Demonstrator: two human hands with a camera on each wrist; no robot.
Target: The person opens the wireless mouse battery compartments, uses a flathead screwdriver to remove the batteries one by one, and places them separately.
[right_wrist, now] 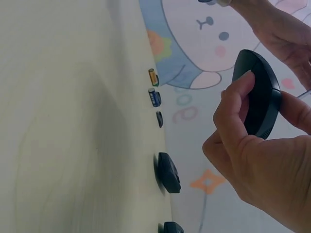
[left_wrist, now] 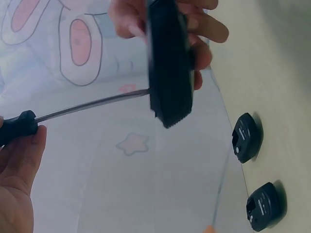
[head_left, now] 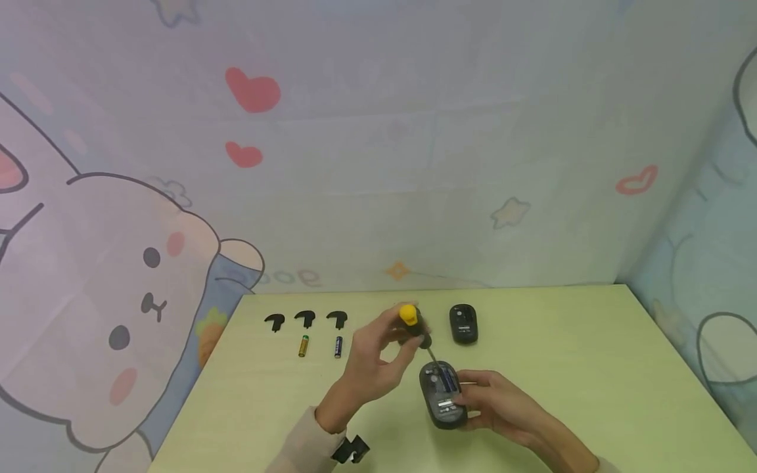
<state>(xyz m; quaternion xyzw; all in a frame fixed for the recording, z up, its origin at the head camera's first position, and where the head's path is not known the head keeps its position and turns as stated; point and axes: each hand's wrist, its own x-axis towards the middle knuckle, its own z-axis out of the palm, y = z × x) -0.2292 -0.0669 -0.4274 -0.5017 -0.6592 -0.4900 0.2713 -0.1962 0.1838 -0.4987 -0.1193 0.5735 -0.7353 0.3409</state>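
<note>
The left hand (head_left: pixel 378 355) has its fingers curled round a screwdriver (head_left: pixel 416 330) with a yellow and black handle. The metal tip pokes into the open bottom of a black computer mouse (head_left: pixel 442 393). The right hand (head_left: pixel 503 404) grips this mouse from the side, just over the green table (head_left: pixel 591 368). Another mouse (head_left: pixel 463 322) sits on the table behind. Far to the left lie two batteries (head_left: pixel 303 345) and three small black covers (head_left: pixel 305 318)
</note>
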